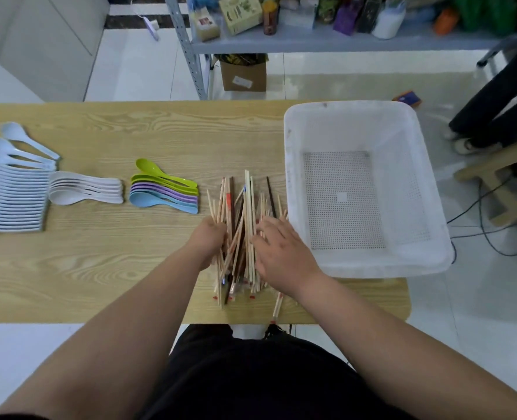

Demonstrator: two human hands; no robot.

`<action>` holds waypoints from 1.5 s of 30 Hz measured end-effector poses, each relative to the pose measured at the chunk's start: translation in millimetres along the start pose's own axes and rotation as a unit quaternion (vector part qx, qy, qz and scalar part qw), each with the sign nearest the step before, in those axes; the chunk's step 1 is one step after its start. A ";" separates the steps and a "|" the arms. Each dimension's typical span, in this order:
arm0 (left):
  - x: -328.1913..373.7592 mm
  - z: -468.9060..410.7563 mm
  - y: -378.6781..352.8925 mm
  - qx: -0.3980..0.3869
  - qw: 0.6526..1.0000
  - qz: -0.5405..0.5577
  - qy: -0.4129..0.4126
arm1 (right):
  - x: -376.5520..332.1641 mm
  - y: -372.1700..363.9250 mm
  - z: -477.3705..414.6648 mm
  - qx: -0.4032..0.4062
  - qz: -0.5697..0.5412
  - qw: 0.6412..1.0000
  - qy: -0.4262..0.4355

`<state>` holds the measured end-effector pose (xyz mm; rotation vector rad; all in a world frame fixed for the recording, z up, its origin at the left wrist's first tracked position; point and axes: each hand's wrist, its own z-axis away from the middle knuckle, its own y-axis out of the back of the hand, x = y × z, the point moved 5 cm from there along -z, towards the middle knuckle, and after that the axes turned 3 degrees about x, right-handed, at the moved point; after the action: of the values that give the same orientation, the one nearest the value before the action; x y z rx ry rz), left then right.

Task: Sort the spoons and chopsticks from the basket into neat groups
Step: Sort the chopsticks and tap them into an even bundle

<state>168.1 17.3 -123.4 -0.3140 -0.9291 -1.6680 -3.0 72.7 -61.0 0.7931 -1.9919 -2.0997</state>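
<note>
Three spoon groups (84,190), one chopstick pile (249,201); left hand (208,241) grips it, right hand (281,253) presses flat.

The scene is taken in by a single wide-angle camera worn on the person's head, aimed forward and steeply down. The wooden table (99,268) is seen from its near long edge and is spread across most of the frame. Both forearms are shown entering from the bottom corners. The left hand (208,237), the right hand (281,253) and the chopsticks (245,207) are held close, near the centre. The white basket (427,177) is framed right of centre. A shelf (342,43) is caught farther off along the top edge.
</note>
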 end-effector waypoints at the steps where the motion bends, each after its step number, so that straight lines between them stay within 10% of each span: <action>1: -4.4 3.6 3.8 -0.005 0.999 0.042 0.004 | -4.8 -1.0 1.2 -0.003 -0.020 1.000 0.011; 17: -57.4 22.5 74.9 -0.080 0.975 0.200 0.055 | -9.3 -57.1 -26.3 -0.128 -0.164 0.890 -0.405; 45: -39.2 10.2 126.0 -0.125 0.961 0.244 0.023 | -22.4 -57.2 -2.0 -0.029 -0.214 0.817 -0.535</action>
<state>292.7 46.5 -90.2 -0.6202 -0.5444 -1.3233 31.4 87.5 -109.9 -0.0833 -2.2609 -3.3596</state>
